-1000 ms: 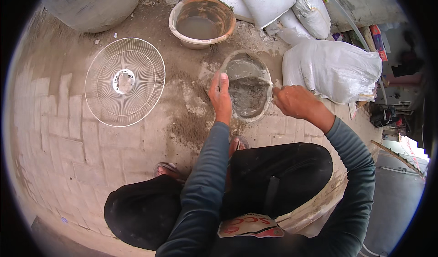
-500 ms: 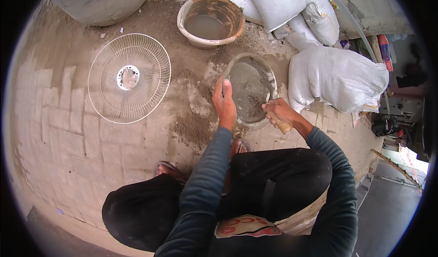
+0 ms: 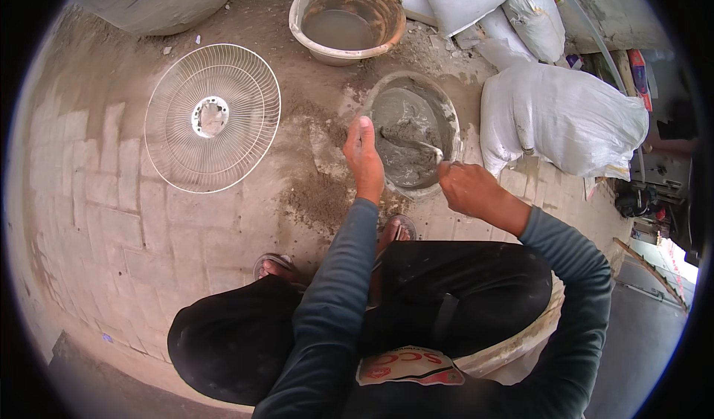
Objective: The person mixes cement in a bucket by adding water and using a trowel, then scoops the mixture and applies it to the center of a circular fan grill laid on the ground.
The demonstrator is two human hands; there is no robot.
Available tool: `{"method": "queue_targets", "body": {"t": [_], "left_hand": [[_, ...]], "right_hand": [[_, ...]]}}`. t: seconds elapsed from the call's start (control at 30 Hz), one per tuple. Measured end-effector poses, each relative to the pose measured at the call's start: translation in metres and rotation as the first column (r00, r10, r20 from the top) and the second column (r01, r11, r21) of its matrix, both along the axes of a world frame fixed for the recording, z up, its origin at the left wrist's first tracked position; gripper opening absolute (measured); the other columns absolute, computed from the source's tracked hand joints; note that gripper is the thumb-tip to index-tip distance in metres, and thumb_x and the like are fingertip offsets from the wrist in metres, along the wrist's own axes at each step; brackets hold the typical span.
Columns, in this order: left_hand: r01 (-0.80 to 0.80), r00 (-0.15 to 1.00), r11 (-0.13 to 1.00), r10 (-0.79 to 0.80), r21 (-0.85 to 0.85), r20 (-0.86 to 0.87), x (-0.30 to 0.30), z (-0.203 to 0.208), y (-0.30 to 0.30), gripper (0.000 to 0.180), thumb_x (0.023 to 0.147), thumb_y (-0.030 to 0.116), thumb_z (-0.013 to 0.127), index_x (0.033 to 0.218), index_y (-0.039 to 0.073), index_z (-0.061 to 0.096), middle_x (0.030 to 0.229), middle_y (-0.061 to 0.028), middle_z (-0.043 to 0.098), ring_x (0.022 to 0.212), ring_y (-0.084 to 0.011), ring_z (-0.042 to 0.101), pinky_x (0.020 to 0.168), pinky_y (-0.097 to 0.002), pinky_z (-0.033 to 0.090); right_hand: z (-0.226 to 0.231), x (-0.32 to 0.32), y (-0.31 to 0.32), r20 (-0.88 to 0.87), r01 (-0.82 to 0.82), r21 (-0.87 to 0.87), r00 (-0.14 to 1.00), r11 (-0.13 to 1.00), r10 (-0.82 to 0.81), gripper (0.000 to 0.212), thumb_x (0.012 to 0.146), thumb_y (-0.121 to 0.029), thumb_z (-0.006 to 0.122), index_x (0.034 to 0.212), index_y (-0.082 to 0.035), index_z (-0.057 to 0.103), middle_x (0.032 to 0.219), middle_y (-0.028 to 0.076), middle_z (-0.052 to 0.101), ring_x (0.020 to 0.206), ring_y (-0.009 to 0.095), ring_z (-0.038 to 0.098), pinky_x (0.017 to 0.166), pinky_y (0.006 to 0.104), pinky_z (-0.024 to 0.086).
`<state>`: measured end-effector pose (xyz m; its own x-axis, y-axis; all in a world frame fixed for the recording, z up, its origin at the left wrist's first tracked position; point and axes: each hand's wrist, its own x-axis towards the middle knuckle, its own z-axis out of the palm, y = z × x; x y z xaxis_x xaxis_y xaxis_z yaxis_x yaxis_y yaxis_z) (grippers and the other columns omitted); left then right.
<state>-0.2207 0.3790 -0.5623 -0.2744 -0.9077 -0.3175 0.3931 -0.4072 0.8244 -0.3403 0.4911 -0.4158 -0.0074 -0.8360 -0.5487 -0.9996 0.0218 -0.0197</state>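
Observation:
A round basin [image 3: 455, 129] in front of me holds wet grey mortar [image 3: 405, 114]. At its left rim is my left hand [image 3: 364, 162], gripping the side with the thumb raised and the other fingers mostly hidden. My right hand [image 3: 476, 188], on the right edge of the basin, is closed around the handle of a trowel [image 3: 430, 148]. The trowel's shank slants over the mortar, and its mortar-coated blade lies partly sunk near the middle. The handle is covered by my fingers.
Beyond the basin stands a brown tub [image 3: 299, 36] of murky water. A white wire fan grille [image 3: 245, 121] lies on the brick paving to the left. Filled white sacks [image 3: 565, 121] line the right and far right. A large grey rounded vessel [image 3: 156, 2] is at the far left.
My right hand has turned over and moved slightly right, so the trowel handle no longer shows and its shank and blade do. My left hand stays on the rim.

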Motion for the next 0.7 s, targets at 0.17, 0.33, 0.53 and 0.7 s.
{"method": "queue_targets", "body": {"t": [0.17, 0.33, 0.53, 0.7], "left_hand": [[0.059, 0.998, 0.998, -0.058, 0.026, -0.026, 0.000, -0.004, 0.000, 0.059, 0.104, 0.045, 0.051, 0.132, -0.007, 0.057, 0.129, -0.0175, 0.061, 0.120, -0.0247, 0.055, 0.105, -0.0352, 0.040], [0.095, 0.995, 0.995, -0.095, 0.038, 0.007, 0.011, -0.006, -0.007, 0.059, 0.104, 0.046, 0.052, 0.131, -0.007, 0.058, 0.129, -0.0167, 0.061, 0.121, -0.0242, 0.054, 0.107, -0.0354, 0.038], [0.031, 0.998, 0.999, -0.029, 0.033, -0.058, -0.003, -0.007, -0.002, 0.059, 0.103, 0.042, 0.054, 0.135, -0.008, 0.055, 0.135, -0.0188, 0.059, 0.124, -0.0257, 0.053, 0.108, -0.0351, 0.037], [0.029, 0.999, 0.997, -0.027, 0.075, -0.028, 0.006, -0.006, -0.001, 0.059, 0.103, 0.044, 0.054, 0.130, -0.009, 0.058, 0.125, -0.0140, 0.061, 0.115, -0.0211, 0.054, 0.104, -0.0322, 0.038]], "right_hand": [[-0.004, -0.019, -0.022, -0.012, 0.001, 0.099, 1.000, 0.995, 0.000, 0.016, 0.086, -0.012, 0.061, 0.089, 0.004, 0.061, 0.078, 0.025, 0.066, 0.075, 0.044, 0.067, 0.071, 0.0517, 0.054], [0.050, -0.031, -0.053, -0.213, -0.009, 0.035, 0.977, 0.999, 0.017, 0.014, 0.082, -0.009, 0.059, 0.088, 0.003, 0.062, 0.086, 0.024, 0.068, 0.080, 0.041, 0.069, 0.069, 0.0512, 0.054], [-0.017, -0.066, -0.029, 0.007, 0.111, 0.104, 0.994, 0.988, -0.113, 0.029, 0.093, -0.019, 0.054, 0.096, 0.008, 0.061, 0.089, 0.030, 0.067, 0.080, 0.042, 0.069, 0.074, 0.0501, 0.054], [0.017, -0.032, -0.037, 0.157, 0.493, 0.437, 0.782, 0.753, -0.603, 0.039, 0.100, -0.025, 0.052, 0.108, 0.013, 0.057, 0.078, 0.027, 0.063, 0.062, 0.033, 0.065, 0.061, 0.0438, 0.053]]}}
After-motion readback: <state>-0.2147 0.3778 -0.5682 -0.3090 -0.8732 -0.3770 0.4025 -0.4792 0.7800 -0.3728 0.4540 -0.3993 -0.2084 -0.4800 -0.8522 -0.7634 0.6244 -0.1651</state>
